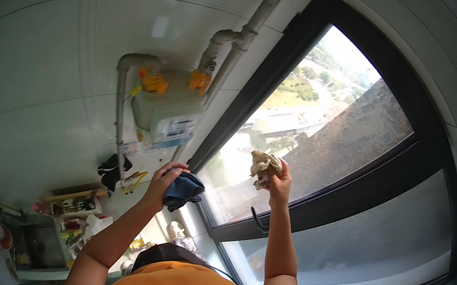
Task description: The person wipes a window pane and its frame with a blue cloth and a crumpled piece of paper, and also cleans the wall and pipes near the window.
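My left hand [165, 184] is closed on a folded dark blue cloth [185, 189], held in front of the window frame's lower left corner. In my right hand [280, 183] is a crumpled beige cloth [264, 166], raised before the upper window pane [302, 109]. From this view I cannot tell whether the beige cloth touches the glass. A dark window handle [258, 221] sits on the frame just below and left of my right wrist. Trees and buildings show through the glass.
A gas meter [169, 119] with orange valves [153, 81] and grey pipes [228, 61] is on the tiled wall, left of the window. At lower left are a sink [41, 245] and a counter crowded with kitchen items. A black cloth item [114, 171] hangs by the pipe.
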The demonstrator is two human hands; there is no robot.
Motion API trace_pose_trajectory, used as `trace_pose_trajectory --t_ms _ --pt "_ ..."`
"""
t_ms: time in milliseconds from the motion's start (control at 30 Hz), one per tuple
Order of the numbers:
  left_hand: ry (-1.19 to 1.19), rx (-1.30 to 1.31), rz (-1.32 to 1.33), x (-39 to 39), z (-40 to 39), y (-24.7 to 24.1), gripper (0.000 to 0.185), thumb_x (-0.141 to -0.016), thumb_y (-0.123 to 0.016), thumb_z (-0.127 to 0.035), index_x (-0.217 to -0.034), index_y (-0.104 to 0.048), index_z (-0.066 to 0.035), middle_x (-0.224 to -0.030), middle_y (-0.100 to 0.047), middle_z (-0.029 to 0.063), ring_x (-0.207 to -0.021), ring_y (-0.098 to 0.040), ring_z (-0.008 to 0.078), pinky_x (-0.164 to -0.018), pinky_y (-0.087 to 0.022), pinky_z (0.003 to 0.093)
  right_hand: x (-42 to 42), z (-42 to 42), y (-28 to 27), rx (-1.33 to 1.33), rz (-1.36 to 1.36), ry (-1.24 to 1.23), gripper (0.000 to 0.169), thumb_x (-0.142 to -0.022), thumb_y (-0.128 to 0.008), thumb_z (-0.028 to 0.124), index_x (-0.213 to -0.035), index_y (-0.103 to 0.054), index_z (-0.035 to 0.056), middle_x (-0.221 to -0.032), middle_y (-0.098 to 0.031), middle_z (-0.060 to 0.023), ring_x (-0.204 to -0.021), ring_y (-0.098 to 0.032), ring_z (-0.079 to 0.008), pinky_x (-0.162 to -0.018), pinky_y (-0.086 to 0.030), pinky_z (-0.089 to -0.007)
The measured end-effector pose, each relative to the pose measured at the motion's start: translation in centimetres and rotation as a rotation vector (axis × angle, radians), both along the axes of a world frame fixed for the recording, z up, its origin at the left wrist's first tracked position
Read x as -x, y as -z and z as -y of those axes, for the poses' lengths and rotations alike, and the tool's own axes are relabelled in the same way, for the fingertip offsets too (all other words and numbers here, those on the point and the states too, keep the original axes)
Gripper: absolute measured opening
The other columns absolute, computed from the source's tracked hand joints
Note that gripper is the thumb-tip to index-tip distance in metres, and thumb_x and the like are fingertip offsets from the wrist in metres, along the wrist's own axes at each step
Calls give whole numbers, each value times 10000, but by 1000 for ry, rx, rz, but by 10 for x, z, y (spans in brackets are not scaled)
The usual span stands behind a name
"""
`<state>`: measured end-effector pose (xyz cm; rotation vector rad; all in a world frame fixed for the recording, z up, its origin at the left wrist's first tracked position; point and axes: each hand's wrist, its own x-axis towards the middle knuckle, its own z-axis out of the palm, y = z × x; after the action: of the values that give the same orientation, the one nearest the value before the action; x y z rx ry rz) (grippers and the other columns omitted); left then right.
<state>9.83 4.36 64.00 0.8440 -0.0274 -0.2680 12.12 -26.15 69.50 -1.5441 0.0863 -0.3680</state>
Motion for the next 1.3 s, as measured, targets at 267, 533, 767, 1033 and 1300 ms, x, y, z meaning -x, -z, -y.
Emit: trace_pose_trajectory --t_ms 267,533,767,1033,1300 --pt "-23 -7 -26 -89 70 14 192 -886 -522 -142 -1034 -574 -33 -917 -608 62 -821 -578 120 -750 -476 246 -141 20 -109 1077 569 354 295 -805 -595 -17 -1063 -624 123 -1041 -627 -136 -901 -647 -248 -767 -555 -320" --pt "45 40 129 -167 137 -9 176 -893 -528 -144 -1024 -589 -43 -929 -600 48 -831 -552 101 -764 -453 232 -250 20 -282 1958 952 779 308 -802 -638 132 -1109 -621 137 -1183 -545 -109 -1051 -557 -262 -848 -514 -341" --pt "71 81 113 -191 161 -5 191 -885 -527 -150 -1030 -583 -39 -928 -600 58 -837 -562 112 -768 -457 240 -289 26 -274 2127 956 876 295 -838 -574 130 -1109 -587 14 -1181 -543 -100 -1094 -494 -273 -951 -415 -340" --pt "79 114 92 -187 153 10 190 -880 -540 -158 -1019 -592 -41 -931 -591 52 -842 -543 105 -772 -436 238 -253 49 -58 2051 932 202 155 -793 -638 82 -930 -647 11 -984 -627 -113 -971 -611 -232 -806 -544 -274" --pt "32 116 107 -186 152 0 186 -878 -536 -146 -1019 -594 -39 -930 -589 48 -837 -541 101 -776 -434 235 -292 30 -274 2095 1028 798 124 -818 -596 112 -932 -598 64 -1026 -599 -100 -939 -576 -238 -836 -485 -336"
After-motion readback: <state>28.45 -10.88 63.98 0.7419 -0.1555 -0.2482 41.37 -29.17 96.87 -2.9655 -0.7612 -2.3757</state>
